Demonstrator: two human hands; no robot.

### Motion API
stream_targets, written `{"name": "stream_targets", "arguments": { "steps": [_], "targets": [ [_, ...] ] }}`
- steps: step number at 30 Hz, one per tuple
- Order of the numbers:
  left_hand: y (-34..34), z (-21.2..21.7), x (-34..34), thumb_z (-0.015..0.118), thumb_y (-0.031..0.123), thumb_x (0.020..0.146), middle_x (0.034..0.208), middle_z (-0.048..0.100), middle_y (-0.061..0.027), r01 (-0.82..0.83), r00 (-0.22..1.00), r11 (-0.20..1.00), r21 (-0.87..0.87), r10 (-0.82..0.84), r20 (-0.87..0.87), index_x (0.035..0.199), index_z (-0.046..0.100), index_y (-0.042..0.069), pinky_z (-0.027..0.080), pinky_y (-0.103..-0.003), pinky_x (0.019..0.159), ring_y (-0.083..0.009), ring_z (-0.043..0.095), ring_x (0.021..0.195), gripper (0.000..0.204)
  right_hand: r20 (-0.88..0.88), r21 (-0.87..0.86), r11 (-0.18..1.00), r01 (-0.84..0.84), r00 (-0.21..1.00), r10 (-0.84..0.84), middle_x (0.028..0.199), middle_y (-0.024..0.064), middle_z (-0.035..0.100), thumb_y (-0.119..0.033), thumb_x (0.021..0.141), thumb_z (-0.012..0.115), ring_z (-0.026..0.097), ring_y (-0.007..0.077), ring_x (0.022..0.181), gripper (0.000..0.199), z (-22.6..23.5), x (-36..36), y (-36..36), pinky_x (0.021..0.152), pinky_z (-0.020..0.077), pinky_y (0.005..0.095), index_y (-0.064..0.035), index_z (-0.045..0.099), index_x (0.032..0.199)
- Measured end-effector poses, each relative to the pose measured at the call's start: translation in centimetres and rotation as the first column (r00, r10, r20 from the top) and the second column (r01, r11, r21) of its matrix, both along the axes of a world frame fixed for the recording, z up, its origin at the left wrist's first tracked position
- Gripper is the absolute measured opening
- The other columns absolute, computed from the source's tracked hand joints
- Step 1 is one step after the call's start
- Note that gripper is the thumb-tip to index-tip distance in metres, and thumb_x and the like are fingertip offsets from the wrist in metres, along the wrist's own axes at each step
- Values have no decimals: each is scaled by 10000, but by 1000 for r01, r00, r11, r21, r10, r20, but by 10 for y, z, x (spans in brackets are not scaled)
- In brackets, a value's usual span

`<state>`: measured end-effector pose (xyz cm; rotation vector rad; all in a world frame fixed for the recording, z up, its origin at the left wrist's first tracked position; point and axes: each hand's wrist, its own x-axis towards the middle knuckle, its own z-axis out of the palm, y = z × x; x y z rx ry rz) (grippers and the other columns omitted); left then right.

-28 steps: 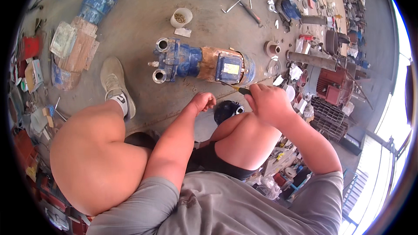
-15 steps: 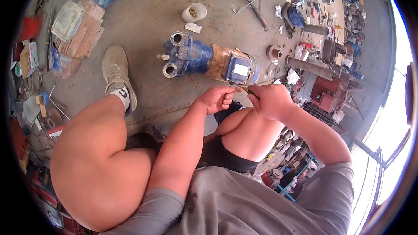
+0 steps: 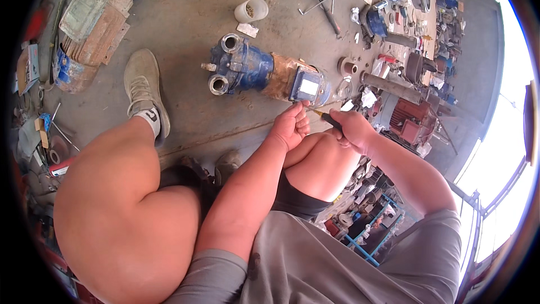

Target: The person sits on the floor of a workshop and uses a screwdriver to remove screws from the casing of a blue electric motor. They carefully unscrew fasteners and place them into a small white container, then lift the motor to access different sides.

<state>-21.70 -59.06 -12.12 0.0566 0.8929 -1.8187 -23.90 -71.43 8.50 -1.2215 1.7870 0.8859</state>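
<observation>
1. On stained concrete floor (image 3: 188, 5), amid scattered metal parts (image 3: 391, 86).
2. Wraps the right hand (image 3: 355, 129) closed around a screwdriver (image 3: 331, 120).
3. Curls the left hand (image 3: 291, 126) near its far end; cannot tell whether holding anything.
4. Has a blue-and-brown pump motor (image 3: 282, 76) just beyond both hands.
</observation>
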Motion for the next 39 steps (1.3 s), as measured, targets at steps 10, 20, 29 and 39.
{"name": "stream_targets", "arguments": {
  "steps": [10, 20, 29, 39],
  "targets": [
    [-8, 5, 2, 555, 254, 1078, 632, 298, 72, -43, 999, 997, 70, 44, -15, 1094, 593, 127, 257, -252, 541, -83, 281, 567, 133, -10, -274, 480, -833, 502, 865, 742, 141, 656, -212, 1018, 538, 690, 296, 656, 220, -6, -7, -6, 587, 523, 422, -27, 653, 985],
    [-9, 11, 4, 524, 254, 1089, 642, 299, 76, 7, 996, 987, 158, -21, 88, 1067, 591, 117, 267, -256, 537, -80, 277, 557, 155, -34, -134, 126, -983, 132, 991, 781, 165, 685, -237, 1019, 532, 707, 365, 719, 228, 14, 7, -8, 650, 554, 469, -28, 606, 1073],
    [-21, 28, 11, 482, 267, 1105, 642, 306, 76, 18, 1000, 966, 257, -15, -14, 1030, 571, 129, 271, -259, 534, -78, 285, 554, 181, 6, -183, 630, -754, 641, 768, 769, 168, 689, -287, 1059, 491, 700, 309, 645, 323, -24, -32, -7, 597, 521, 442, -5, 645, 1024],
    [-36, 35, 2, 475, 235, 1097, 648, 312, 72, 25, 990, 908, 418, -82, 118, 1019, 552, 122, 249, -266, 506, -81, 279, 527, 158, -41, 16, 79, -997, 78, 996, 739, 171, 679, -288, 1066, 473, 706, 290, 668, 308, 13, 24, -1, 557, 508, 432, -29, 637, 1095]
  ]
}}
